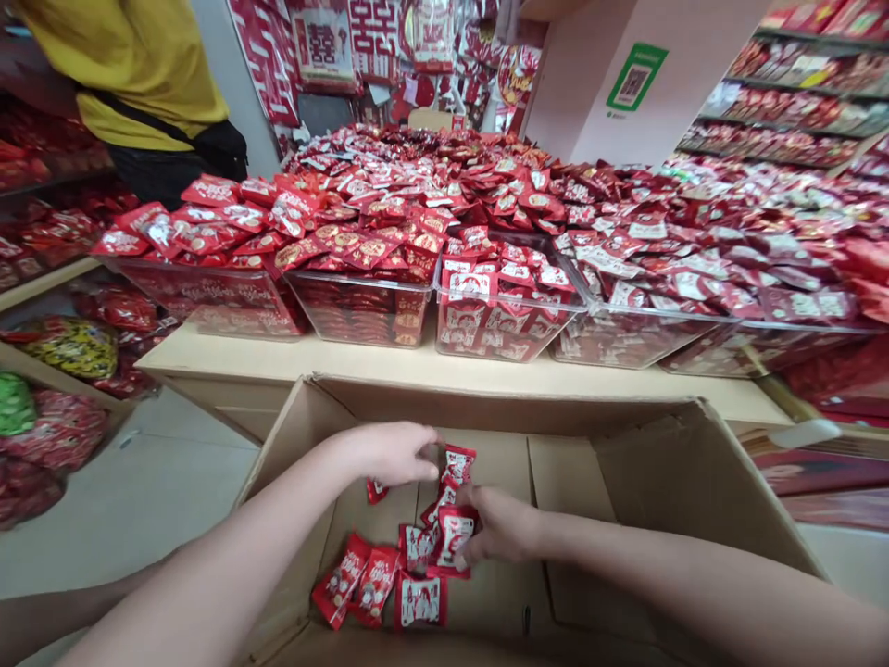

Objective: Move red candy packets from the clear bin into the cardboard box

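Hands grip red packets — seemingly — inside box.

Left hand: fingertips hidden behind red packets. Right hand: fingers partly covered by same packets. Cardboard box: near wall cut by bottom edge. Person in yellow shirt: head out of frame. Packet print too small to read.

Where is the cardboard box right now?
In the head view, the cardboard box sits open at bottom centre, below the bins of red packets, with both hands gathering red packets inside.
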`<state>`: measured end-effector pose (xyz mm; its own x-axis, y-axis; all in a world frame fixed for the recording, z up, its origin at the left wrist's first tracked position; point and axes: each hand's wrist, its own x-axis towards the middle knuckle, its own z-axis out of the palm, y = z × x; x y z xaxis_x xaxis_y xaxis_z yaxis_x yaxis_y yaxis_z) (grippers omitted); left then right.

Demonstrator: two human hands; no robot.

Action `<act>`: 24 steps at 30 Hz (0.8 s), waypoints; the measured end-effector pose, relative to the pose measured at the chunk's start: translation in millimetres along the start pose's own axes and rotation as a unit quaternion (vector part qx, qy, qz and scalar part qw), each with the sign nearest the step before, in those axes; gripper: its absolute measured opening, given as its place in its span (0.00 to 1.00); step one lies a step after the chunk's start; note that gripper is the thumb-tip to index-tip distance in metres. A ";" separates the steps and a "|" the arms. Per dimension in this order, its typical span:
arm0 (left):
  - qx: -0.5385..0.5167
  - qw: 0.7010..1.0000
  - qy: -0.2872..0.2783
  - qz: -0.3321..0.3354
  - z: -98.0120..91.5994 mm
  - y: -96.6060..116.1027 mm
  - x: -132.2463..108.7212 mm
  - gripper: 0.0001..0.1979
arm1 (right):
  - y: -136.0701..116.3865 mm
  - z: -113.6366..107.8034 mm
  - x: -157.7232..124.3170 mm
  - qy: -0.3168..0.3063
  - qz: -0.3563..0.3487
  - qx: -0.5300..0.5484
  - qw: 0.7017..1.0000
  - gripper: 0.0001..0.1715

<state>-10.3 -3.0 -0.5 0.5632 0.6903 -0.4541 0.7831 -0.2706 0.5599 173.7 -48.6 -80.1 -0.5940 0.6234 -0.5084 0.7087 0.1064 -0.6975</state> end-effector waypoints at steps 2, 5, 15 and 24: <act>-0.029 0.999 -0.018 0.034 -2.8 7.8 -6.0 0.17 | -13.9 -22.4 -3.6 0.035 -0.022 0.146 0.988 0.18; -0.147 0.987 -0.008 0.069 -7.1 19.4 -10.8 0.14 | -34.2 -51.1 -12.3 0.078 -0.068 0.383 0.918 0.20; -0.399 0.910 0.099 0.046 -5.7 31.8 -4.9 0.19 | -41.8 -78.7 -24.7 0.143 -0.116 0.430 0.884 0.19; -0.411 0.894 0.137 0.116 -13.1 40.6 -13.1 0.14 | -59.5 -82.2 -36.6 0.218 -0.187 0.276 0.917 0.17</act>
<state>10.7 -14.2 37.2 0.5105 0.8490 -0.1362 0.1327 0.0787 0.9880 184.7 -14.1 21.6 -0.4617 0.8869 -0.0142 0.1138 0.0433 -0.9926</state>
